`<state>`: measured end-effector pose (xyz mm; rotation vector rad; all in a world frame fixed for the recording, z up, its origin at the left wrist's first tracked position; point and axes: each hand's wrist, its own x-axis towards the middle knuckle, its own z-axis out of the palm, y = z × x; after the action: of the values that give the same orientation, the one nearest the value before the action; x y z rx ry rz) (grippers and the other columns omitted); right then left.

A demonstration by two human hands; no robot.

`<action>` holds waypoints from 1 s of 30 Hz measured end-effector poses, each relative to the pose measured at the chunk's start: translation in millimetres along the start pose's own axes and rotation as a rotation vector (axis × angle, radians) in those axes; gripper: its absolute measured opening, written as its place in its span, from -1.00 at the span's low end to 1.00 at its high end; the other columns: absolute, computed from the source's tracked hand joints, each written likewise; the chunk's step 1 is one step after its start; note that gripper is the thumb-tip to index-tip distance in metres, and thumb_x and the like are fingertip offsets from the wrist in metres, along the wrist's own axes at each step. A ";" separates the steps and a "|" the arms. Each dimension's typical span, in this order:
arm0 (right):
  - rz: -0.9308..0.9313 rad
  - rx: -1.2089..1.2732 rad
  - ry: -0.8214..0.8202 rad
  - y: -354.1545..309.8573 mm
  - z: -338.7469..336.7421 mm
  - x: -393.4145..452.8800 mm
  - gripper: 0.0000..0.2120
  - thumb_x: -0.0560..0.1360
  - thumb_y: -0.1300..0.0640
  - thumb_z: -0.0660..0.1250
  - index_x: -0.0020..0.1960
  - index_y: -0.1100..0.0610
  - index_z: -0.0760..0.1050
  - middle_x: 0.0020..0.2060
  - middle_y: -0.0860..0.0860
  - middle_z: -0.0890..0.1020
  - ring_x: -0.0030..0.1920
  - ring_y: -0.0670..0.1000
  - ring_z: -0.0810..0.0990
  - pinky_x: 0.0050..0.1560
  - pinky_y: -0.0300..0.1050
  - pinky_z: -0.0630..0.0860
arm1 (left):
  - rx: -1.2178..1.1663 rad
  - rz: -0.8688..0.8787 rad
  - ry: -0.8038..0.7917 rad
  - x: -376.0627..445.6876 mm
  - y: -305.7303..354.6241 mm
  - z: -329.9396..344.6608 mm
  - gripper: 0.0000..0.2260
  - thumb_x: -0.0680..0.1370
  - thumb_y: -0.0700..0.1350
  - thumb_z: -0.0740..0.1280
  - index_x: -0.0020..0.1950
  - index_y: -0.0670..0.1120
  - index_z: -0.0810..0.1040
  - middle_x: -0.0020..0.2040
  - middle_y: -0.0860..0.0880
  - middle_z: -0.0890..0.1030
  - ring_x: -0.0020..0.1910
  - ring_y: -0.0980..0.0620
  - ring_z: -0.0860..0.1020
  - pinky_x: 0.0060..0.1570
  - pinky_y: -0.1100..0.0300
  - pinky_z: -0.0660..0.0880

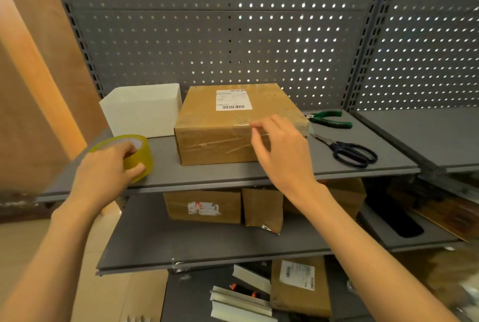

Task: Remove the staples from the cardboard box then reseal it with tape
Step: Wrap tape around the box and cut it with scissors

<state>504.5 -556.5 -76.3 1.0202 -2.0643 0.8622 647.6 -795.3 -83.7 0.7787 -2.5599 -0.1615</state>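
A brown cardboard box with a white shipping label stands on the upper grey shelf, with clear tape across its top and front. My left hand grips a roll of yellowish tape at the shelf's left front, one finger in its core. My right hand is raised in front of the box's front right corner, fingers loosely bent, thumb and forefinger near the top front edge. Whether they pinch a tape end I cannot tell.
A white box stands left of the cardboard box. Green-handled pliers and dark-handled scissors lie to its right. A perforated metal panel backs the shelf. Lower shelves hold more cardboard parcels.
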 end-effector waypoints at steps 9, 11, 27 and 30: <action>0.035 0.024 0.038 8.5 -3.6 1.8 -0.81 0.54 0.17 0.21 0.03 0.18 0.58 -0.12 0.04 0.63 -0.11 -0.01 0.58 -0.16 -0.20 0.50 | -0.187 0.042 -0.037 8.1 20.3 -6.3 -0.54 0.53 -0.03 0.29 0.37 -0.19 0.34 0.27 -0.26 0.42 0.28 -0.26 0.33 0.25 -0.11 0.29; 0.072 0.038 0.072 15.0 -7.5 1.5 -0.79 0.55 0.16 0.18 0.04 0.18 0.57 -0.10 0.03 0.63 -0.08 -0.02 0.57 -0.11 -0.28 0.43 | -0.234 0.152 0.067 6.9 48.1 -13.5 -0.58 0.58 -0.06 0.19 0.41 -0.17 0.30 0.34 -0.23 0.37 0.34 -0.21 0.28 0.31 -0.03 0.21; 0.123 0.162 -0.564 91.0 -38.9 22.8 -0.56 0.66 0.09 -0.03 0.51 0.16 0.07 0.50 0.00 0.14 0.49 -0.11 0.08 0.38 -0.40 -0.10 | -0.102 0.621 -0.079 26.4 230.9 43.8 -0.58 0.66 -0.08 -0.02 0.52 -0.11 0.08 0.52 -0.05 0.16 0.50 0.05 0.11 0.44 0.23 -0.10; 0.151 0.243 -0.558 99.4 -34.7 21.6 -0.57 0.66 0.09 -0.03 0.50 0.16 0.11 0.49 0.01 0.20 0.47 -0.11 0.13 0.35 -0.45 -0.07 | -0.141 0.583 -0.085 28.4 229.9 43.0 -0.61 0.65 -0.05 -0.02 0.47 -0.09 0.23 0.44 -0.05 0.34 0.41 0.02 0.30 0.39 0.17 0.14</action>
<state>420.3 -490.6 -65.9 1.3685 -2.5713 1.0069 492.3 -620.4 -56.0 -0.0428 -2.7002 -0.1853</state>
